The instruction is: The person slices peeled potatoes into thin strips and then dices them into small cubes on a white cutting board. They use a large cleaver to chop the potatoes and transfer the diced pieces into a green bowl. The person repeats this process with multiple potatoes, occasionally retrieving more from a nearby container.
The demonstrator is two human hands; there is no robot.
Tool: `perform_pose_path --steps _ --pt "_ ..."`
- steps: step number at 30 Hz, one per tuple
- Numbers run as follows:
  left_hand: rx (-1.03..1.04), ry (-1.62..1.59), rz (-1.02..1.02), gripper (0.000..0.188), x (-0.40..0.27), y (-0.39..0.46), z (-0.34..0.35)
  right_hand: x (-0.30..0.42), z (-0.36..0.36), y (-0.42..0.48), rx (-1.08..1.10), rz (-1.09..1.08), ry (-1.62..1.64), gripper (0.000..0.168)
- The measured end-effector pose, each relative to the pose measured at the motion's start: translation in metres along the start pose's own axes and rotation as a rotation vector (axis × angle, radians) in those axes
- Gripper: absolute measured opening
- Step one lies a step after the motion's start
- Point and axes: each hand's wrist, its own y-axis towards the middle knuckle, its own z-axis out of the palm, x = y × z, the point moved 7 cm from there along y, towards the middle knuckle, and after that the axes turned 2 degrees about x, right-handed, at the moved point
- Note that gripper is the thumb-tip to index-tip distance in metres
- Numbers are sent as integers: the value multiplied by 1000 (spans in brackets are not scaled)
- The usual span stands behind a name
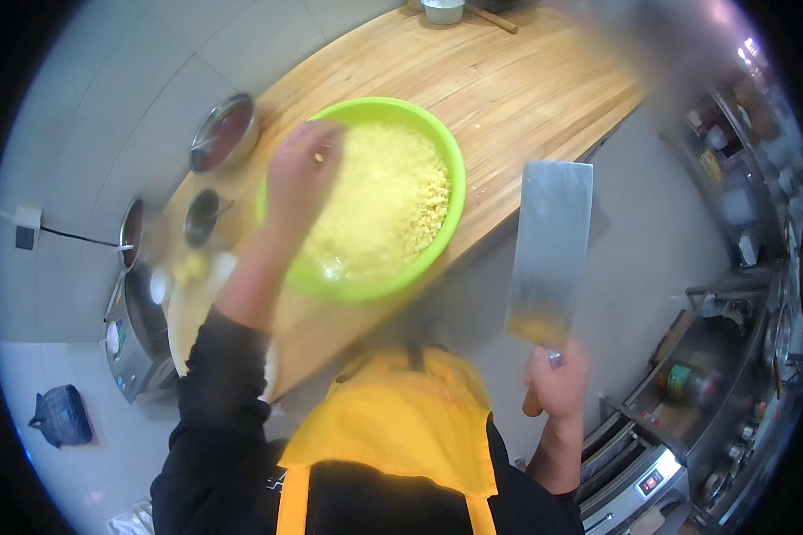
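A wide lime-green plastic basin [460, 200] holds small diced pale-yellow food pieces [381, 194] in cloudy liquid. Over its left rim is my left hand [308, 157], blurred, with a yellow bit stuck to it; whether its fingers hold anything cannot be made out. My right hand [559, 381] grips the wooden handle of a Chinese cleaver [552, 227]. The cleaver's broad blade points away from me, over the floor beside the table's edge. Yellowish residue shows on the blade near the handle.
The basin stands on a wooden table [508, 100]. Along the wall are metal bowls with reddish contents [224, 137], a small metal bowl [201, 217] and blurred yellow pieces [191, 267] by a round board [194, 301]. Kitchen equipment [696, 374] lines the right side.
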Motion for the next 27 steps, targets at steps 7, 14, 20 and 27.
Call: perform_pose_path --steps 7,14,20,27 --pt "43 220 45 18 56 -31 29 -4 4 17 64 -59 -97 16" --pt "130 -37 -678 49 134 -36 26 8 30 21 155 -46 -65 18" --pt "350 244 -165 45 96 -50 27 15 71 21 290 -73 25 18" --pt "-434 -1163 -606 56 150 -118 -83 42 118 2 429 -285 -247 25"
